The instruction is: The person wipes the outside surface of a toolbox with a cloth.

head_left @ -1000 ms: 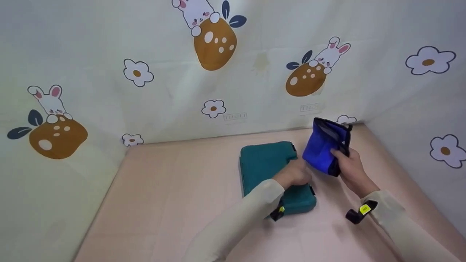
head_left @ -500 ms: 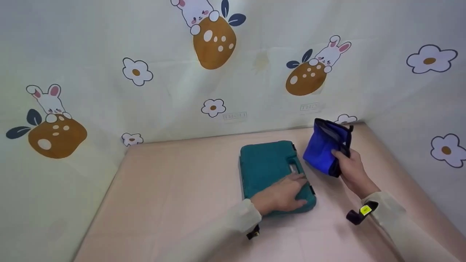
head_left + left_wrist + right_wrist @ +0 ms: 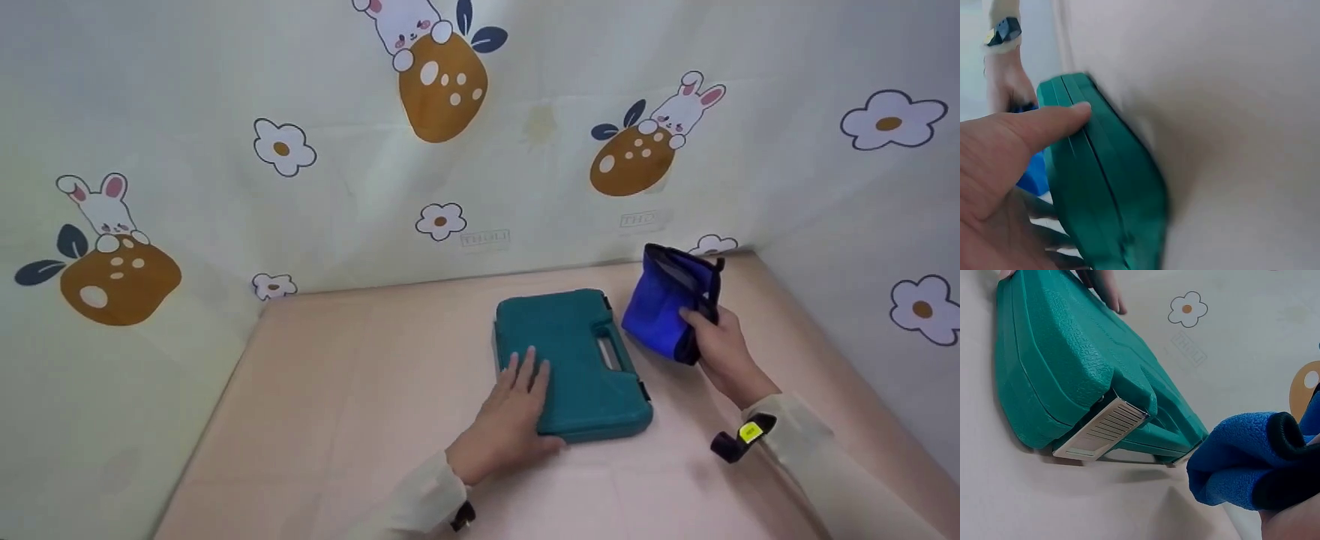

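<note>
Over the near left corner of a teal case (image 3: 576,349), well in from the left edge of the tabletop (image 3: 360,375), had the left hand (image 3: 510,424) spread out, with straight fingers along the left side of the lid and the thumb against or just by the near wall. Gripped nothing there; could not tell firm pressing from light contact. Seemed to set it so for steadying or squaring the case, judging by fingers and thumb at two sides of one corner.

Just right of that hand, had the case flat and closed, right of the tabletop's middle and near the back edge. Had the carrying handle (image 3: 620,349) and a pale latch (image 3: 1103,430) turned toward the right edge, probably for easy reach from that side.

Further right, between case and right edge, toward the back right corner, held a folded blue cloth (image 3: 658,311) with black trim in the right hand (image 3: 724,349), with the thumb in front and fingers curled behind. Held it tilted and apparently raised, perhaps to spare the left hand for the case without laying the cloth down. Had the cloth near the case, yet apart from it in the head view.
</note>
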`<state>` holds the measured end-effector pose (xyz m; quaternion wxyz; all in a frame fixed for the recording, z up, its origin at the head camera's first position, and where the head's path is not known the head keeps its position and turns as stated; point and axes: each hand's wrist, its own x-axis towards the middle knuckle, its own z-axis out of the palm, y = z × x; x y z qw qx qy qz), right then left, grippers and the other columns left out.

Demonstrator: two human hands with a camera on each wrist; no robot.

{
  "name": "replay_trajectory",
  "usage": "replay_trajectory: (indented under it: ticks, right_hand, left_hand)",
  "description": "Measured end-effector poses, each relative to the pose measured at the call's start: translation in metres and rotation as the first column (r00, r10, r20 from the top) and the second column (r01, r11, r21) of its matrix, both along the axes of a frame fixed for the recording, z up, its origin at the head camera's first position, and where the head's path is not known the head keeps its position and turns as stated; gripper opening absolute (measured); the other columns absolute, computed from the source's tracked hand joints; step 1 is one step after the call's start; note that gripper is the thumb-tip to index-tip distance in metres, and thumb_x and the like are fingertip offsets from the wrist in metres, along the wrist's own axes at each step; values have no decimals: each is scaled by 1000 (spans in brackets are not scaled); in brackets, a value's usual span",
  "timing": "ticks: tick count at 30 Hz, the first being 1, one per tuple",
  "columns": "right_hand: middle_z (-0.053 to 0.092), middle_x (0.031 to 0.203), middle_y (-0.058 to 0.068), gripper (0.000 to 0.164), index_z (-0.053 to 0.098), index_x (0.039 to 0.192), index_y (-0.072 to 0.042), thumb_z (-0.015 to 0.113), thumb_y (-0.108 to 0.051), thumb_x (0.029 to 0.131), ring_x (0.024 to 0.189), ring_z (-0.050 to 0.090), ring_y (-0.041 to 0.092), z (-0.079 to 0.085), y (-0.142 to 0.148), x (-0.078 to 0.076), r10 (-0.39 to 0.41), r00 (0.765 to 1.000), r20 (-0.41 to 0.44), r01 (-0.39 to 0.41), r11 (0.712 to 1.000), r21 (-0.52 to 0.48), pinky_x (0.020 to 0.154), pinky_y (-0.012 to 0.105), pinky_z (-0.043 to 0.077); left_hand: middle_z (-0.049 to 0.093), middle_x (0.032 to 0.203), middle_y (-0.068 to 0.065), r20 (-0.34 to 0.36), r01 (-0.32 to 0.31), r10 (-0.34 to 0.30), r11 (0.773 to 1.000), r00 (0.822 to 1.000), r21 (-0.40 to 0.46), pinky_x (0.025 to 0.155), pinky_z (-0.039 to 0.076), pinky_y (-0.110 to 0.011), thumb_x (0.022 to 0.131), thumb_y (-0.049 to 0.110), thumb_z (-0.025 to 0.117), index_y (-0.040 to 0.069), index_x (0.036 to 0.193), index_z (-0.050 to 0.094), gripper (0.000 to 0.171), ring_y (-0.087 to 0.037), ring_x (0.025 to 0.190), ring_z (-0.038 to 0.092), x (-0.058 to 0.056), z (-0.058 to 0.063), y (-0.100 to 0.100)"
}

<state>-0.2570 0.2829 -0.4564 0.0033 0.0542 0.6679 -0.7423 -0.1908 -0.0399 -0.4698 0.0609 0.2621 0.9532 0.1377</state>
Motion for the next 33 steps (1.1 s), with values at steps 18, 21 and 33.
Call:
replay_trajectory:
  ticks: [18, 21, 33]
  right_hand:
    - [35, 152, 25, 57, 25, 155, 9, 44, -13, 107, 135, 39, 32, 11, -17, -8, 14, 995, -95, -5, 995, 95, 113, 45, 31]
    - [40, 149, 28, 52, 32, 151, 11, 45, -12, 106, 134, 41, 35, 15, -22, -12, 14, 991, -131, 9, 985, 175, 113, 49, 30]
    - [60, 129, 27, 34, 55, 135, 10, 51, 0, 103, 117, 56, 34, 20, -47, -36, 188, 898, -399, 43, 863, 504, 104, 50, 40]
  left_hand:
    - [1, 168, -18, 166, -130, 95, 969, 982, 212, 115, 26, -50, 71, 82, 70, 3, 162, -5, 142, -33, 152, 14, -8, -29, -37]
    - [-2, 168, -17, 182, -130, 90, 966, 979, 222, 115, 27, -48, 71, 80, 72, 4, 162, -7, 142, -33, 151, 16, -9, -28, -38]
    - [-7, 168, -13, 252, -140, 74, 957, 965, 256, 115, 27, -48, 71, 75, 76, 7, 162, -10, 142, -33, 150, 19, -13, -24, -38]
